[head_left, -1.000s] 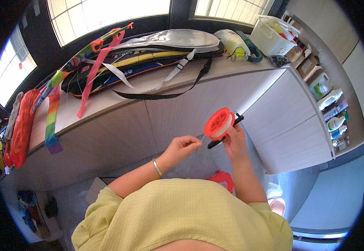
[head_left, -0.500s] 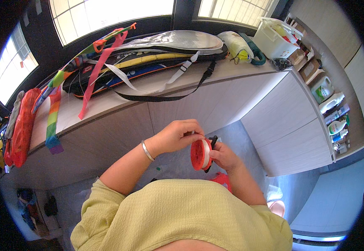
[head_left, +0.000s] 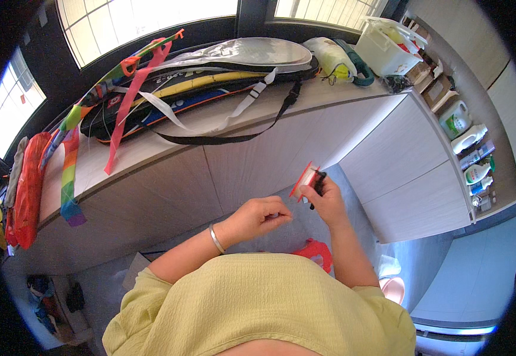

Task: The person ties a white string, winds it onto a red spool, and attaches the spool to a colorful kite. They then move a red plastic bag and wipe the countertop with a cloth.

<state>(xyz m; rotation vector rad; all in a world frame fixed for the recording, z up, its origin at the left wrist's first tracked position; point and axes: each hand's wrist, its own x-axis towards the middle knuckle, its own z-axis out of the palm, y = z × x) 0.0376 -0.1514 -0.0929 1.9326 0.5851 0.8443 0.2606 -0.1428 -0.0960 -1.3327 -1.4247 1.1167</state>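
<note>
Red reel point(head_left: 304, 183) is in front of the table point(head_left: 341, 95), right hand point(head_left: 327, 199) fingers gripping it. Left hand point(head_left: 261, 217) is farther from the table; fingers curled, can't tell if they're closed on anything. Keep reel steady, white winding evenly tensioned.

The counter point(head_left: 341, 95) runs before you, windows point(head_left: 151, 26) behind it. Cases point(head_left: 210, 88) lie along its middle, a ribbon point(head_left: 129, 101) across their left part. The tub point(head_left: 382, 53) stands right of the cases; bottles point(head_left: 455, 120) stand farther right. Your right hand point(head_left: 328, 200) holds the reel point(head_left: 303, 180); your left hand point(head_left: 262, 216) is left of it, nearer you.
</note>
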